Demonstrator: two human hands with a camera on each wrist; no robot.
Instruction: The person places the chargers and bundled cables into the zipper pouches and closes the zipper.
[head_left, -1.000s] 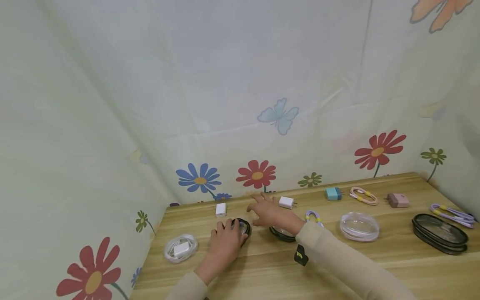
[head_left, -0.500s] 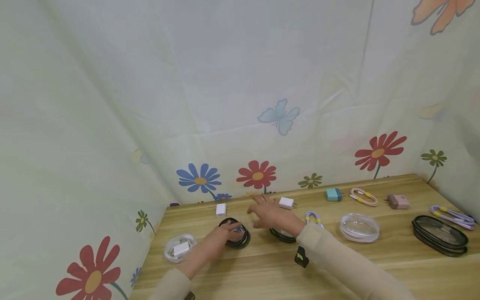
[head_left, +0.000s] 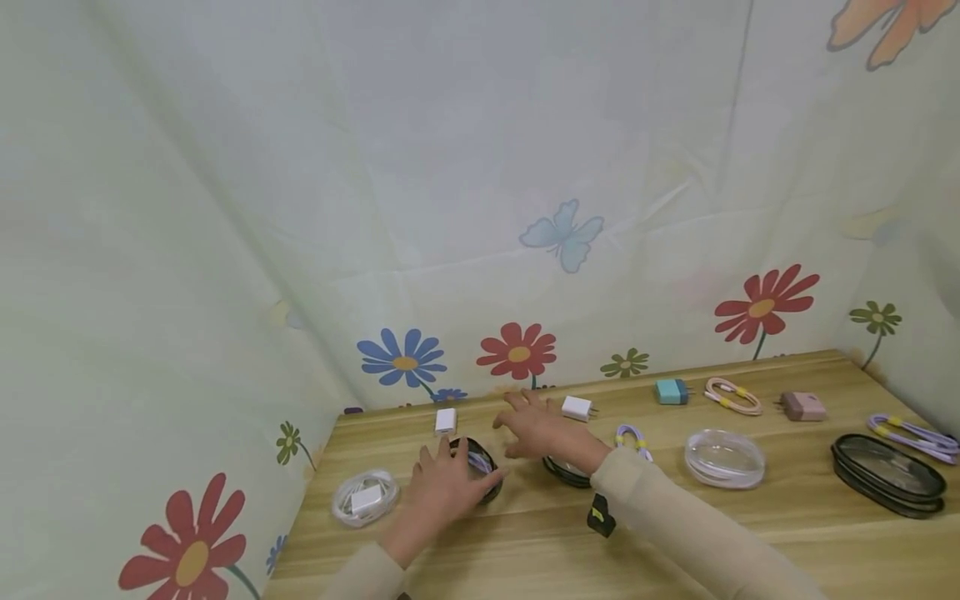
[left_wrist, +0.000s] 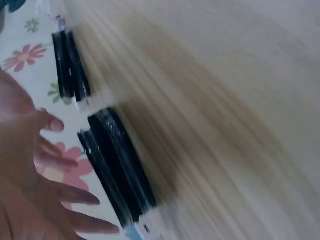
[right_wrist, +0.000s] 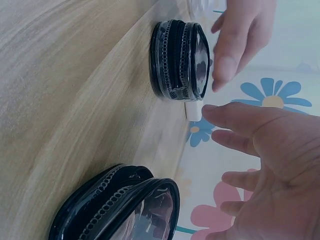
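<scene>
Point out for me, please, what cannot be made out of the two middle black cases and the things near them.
- Left black zippered case: head view, partly covered by the left hand.
- Right black zippered case: head view, partly covered by the right hand; right wrist view, cut off by the bottom edge.
- Purple cable: head view, near end hidden by the right sleeve.
- Wood grain: left wrist view, blurred.

left fingers (left_wrist: 92,224) spread | nearer black case (left_wrist: 125,160) | farther black case (left_wrist: 77,67) | wooden table (left_wrist: 225,125)
</scene>
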